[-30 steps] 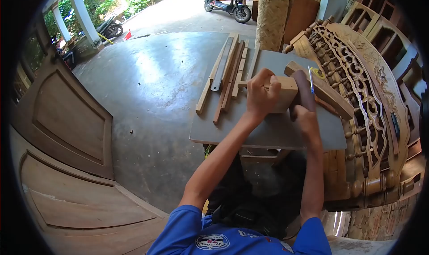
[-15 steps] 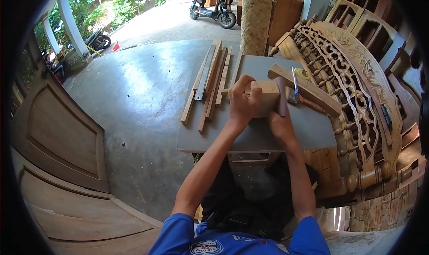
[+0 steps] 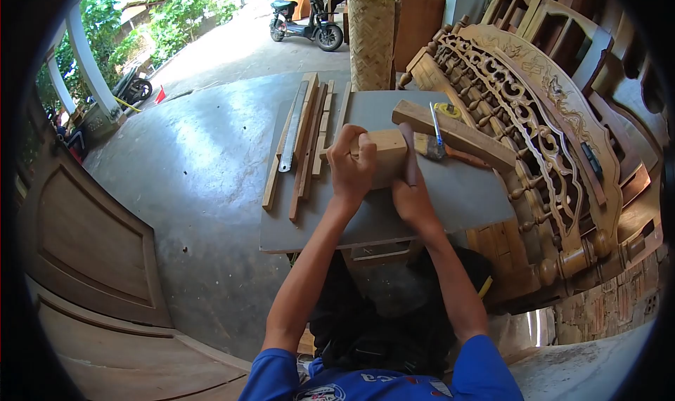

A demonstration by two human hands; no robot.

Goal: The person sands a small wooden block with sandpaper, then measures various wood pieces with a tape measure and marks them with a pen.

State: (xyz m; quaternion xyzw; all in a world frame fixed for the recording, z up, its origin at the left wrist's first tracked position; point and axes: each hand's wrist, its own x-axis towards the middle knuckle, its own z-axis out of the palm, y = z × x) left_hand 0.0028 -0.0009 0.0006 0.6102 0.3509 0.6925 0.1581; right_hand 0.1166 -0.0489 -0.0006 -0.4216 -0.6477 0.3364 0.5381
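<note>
Wood strips [image 3: 304, 137] and a metal rule [image 3: 292, 128] lie along the left of your board [image 3: 464, 190]. Your left hand [image 3: 351, 165] grips the wood block [image 3: 388, 156] at mid-board, fingers curled tight over its top. Your right hand [image 3: 409, 189] presses a dark sheet [image 3: 407, 155] against the block's right face, fingers together. Beyond it lie a plank [image 3: 457, 135] and a blue pen [image 3: 435, 128].
</note>
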